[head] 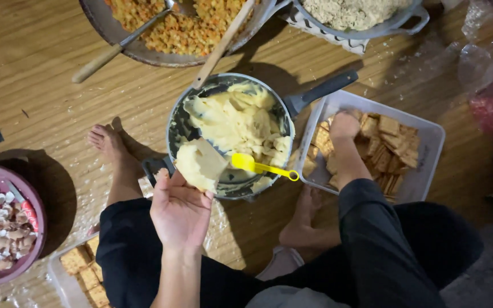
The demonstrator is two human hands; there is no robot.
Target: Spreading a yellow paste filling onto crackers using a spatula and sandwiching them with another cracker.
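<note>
On the floor: I see a dark pan of pale yellow cream between the bare feet.
Left hand: I see it palm up, fingers gripping a cracker heaped with cream, at the pan's near rim.
Right hand: reaching into the white tray of crackers, fingers curled down; I cannot tell whether it grips one.
Yellow spatula: lying on the pan's rim, just beside the held cracker.
</note>
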